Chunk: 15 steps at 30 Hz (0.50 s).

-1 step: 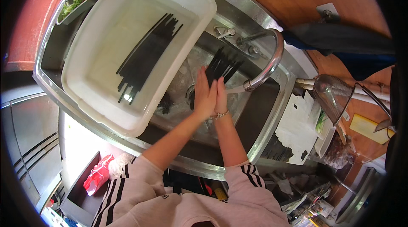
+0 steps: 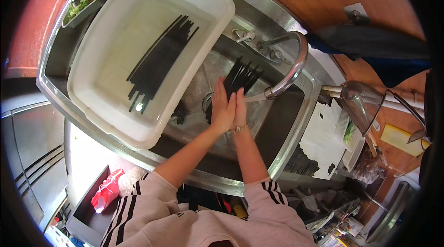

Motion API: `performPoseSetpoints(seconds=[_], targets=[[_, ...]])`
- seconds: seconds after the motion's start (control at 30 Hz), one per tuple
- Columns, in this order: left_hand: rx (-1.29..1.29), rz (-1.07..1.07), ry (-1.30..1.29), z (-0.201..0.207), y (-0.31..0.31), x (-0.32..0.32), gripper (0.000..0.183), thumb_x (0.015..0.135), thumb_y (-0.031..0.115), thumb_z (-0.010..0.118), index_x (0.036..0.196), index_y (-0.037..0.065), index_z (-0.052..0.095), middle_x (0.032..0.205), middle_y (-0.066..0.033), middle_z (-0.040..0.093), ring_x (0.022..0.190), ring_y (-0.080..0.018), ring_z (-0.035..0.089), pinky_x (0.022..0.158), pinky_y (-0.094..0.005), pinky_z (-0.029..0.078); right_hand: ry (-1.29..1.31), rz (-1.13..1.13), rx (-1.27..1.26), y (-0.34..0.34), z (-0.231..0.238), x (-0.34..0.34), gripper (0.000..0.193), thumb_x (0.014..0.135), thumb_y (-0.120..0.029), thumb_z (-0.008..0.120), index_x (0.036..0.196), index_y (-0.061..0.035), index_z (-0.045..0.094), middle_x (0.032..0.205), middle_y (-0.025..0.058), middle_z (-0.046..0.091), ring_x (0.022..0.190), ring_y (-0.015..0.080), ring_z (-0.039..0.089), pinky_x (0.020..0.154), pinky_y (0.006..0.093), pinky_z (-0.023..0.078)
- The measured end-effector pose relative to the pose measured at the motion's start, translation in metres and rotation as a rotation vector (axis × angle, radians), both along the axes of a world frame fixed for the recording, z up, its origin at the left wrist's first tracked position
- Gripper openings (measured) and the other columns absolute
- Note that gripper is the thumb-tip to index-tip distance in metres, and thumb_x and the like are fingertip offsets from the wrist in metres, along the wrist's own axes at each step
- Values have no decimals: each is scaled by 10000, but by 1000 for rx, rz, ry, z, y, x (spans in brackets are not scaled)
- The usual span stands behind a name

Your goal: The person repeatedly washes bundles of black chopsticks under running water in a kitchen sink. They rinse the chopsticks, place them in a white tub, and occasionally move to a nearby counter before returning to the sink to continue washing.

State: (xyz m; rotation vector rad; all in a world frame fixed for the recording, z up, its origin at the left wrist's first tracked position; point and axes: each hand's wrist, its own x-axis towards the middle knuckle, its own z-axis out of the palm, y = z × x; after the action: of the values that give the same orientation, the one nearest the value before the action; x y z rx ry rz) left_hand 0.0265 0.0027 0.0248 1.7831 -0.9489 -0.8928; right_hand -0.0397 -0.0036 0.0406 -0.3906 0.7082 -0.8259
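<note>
Both my hands are pressed together around a bundle of black chopsticks [image 2: 243, 75] over the right sink basin. My left hand [image 2: 224, 110] lies along the bundle's left side, fingers long and together. On the other side, my right hand [image 2: 239, 110] presses against it, a bracelet at its wrist. The far ends of the sticks fan out past my fingertips; the middle is hidden between my palms. More black chopsticks [image 2: 162, 64] lie side by side in shallow water in a large white tub [image 2: 203, 64] to the left.
A curved metal faucet [image 2: 303, 62] reaches over the basin just right of the bundle, near the tap handles [image 2: 247, 36]. A drain [image 2: 208, 101] and a dark clump [image 2: 179, 112] show in the basin. Further right are a wire strainer [image 2: 360, 103] and a yellow board [image 2: 401, 140].
The bundle's far ends have shifted slightly toward me, and my hands have moved a little nearer. The tub and its chopsticks stay put.
</note>
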Motion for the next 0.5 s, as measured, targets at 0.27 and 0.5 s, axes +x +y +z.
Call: performPoseSetpoints(seconds=[0.27, 0.5], targets=[[-12, -226, 83, -20, 13, -23, 580, 976, 230, 299, 1441, -44, 91, 1518, -191, 138, 1412, -271, 113, 1132, -317, 91, -12, -65, -125, 10, -12, -16, 646, 965, -493, 332, 1451, -83, 220, 1494, 56, 257, 1361, 241, 256, 1109, 381, 205], [13, -154, 239, 4, 8, -14, 592, 980, 273, 321, 1407, -100, 148, 1469, -286, 173, 1386, -401, 120, 1132, -395, 137, -30, -38, -83, 20, -3, -13, 541, 981, -376, 388, 1431, -95, 288, 1475, 38, 295, 1344, 204, 277, 1104, 360, 211]])
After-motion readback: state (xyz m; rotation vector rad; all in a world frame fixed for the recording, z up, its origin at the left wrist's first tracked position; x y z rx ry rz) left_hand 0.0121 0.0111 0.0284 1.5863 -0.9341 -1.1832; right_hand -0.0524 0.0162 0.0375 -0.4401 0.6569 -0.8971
